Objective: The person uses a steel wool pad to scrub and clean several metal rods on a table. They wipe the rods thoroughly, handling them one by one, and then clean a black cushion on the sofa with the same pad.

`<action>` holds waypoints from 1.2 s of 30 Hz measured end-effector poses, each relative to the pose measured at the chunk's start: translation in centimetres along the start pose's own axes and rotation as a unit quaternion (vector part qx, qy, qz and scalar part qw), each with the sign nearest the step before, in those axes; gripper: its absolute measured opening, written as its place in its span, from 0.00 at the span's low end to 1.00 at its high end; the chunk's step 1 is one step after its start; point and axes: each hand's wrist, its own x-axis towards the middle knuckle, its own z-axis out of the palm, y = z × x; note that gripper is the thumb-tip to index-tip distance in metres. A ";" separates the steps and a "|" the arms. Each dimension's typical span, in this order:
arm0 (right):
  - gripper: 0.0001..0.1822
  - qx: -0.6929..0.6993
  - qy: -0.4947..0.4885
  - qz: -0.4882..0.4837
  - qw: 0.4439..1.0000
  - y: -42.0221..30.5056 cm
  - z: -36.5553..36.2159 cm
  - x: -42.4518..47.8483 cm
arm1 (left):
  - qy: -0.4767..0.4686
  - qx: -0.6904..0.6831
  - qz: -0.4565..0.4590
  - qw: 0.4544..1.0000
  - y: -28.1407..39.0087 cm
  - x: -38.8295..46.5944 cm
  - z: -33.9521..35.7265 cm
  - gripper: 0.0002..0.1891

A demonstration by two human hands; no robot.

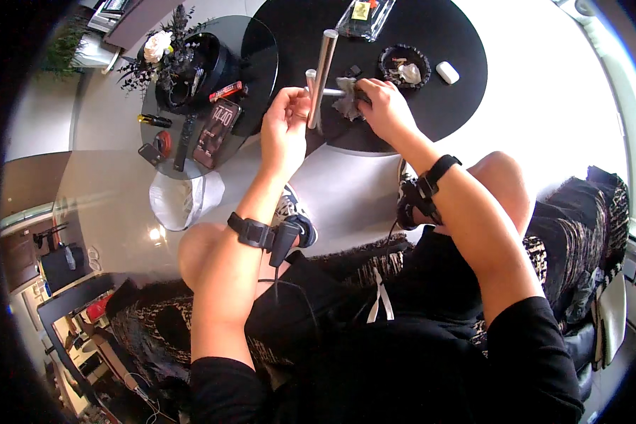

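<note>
My left hand [289,119] is closed on a metal bar piece [323,74], made of shiny tubes joined by a thin cross rod. The longest tube stands tilted in front of my fingers; a shorter tube end shows behind it. My right hand [384,106] pinches a crumpled grey cloth [346,99] around the far right end of the cross rod. Both hands are above the near edge of a round black table [456,114]. What lies inside my left fingers is partly hidden.
An ashtray [404,67], a white earbud case [447,72] and a clear plastic package [365,18] lie on the black table. A round glass table [265,47] at left holds a phone [217,132], a remote control [184,142] and dark flowers. A lined bin [177,201] stands below.
</note>
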 end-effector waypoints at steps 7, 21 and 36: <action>0.17 -0.004 0.029 0.026 0.999 0.5 0.9 -0.6 | -0.009 -0.004 -0.010 1.000 -0.2 0.1 0.0 0.11; 0.20 0.054 0.080 -0.112 0.989 -5.1 -1.3 0.8 | -0.002 0.024 -0.008 1.000 0.3 0.1 0.2 0.15; 0.06 -0.060 -0.028 0.056 0.996 0.6 0.3 -0.8 | -0.029 0.044 -0.010 0.999 0.1 0.0 -0.2 0.13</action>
